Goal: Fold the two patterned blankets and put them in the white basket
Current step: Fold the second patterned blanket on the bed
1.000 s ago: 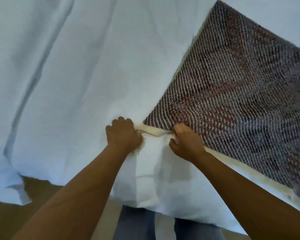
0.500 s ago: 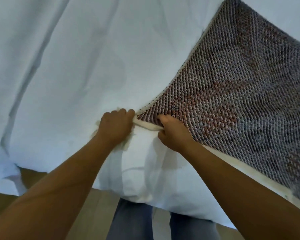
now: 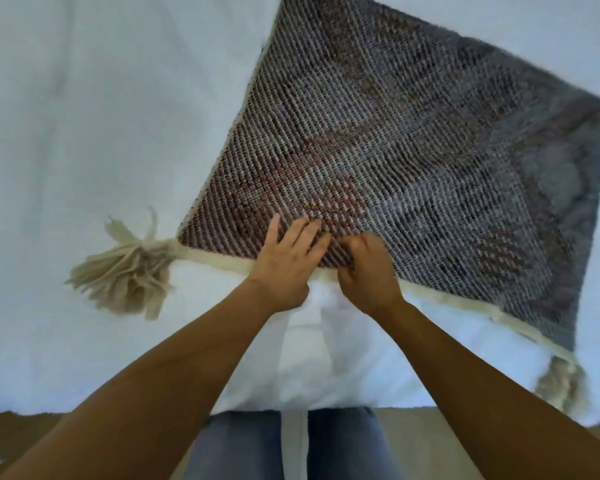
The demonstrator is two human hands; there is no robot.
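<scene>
A: We see the patterned blanket (image 3: 413, 161) spread flat on the white bed sheet (image 3: 101, 116), filling the upper right of the frame, turned like a diamond with one corner pointing toward the lower left

B: Agreed, and at that corner a cream tassel (image 3: 125, 271) lies fanned out on the sheet, left of centre. We spot a second tassel (image 3: 561, 386) at the lower right, blurred, hanging near the edge of the bed

A: A cream border (image 3: 222, 259) runs along the blanket's near edge, from the left tassel under both hands and on toward the right one

B: For the left hand (image 3: 284, 265), we read the fingers as extended and slightly spread, lying flat on the weave just above the border. It grips nothing that we can see

A: The right hand (image 3: 369, 271) sits just beside it, almost touching. Its fingers are curled inward, knuckles up, and they seem to pinch the fabric at the border, though the fingertips are hidden, so we cannot tell how firm the hold is

B: Both forearms reach up from the bottom of the frame. Between them we see blue jeans (image 3: 250, 445) at the bottom centre, and wooden floor (image 3: 413, 431) beside them

A: We see only this one blanket; its far corner at the upper right is blurred
</scene>
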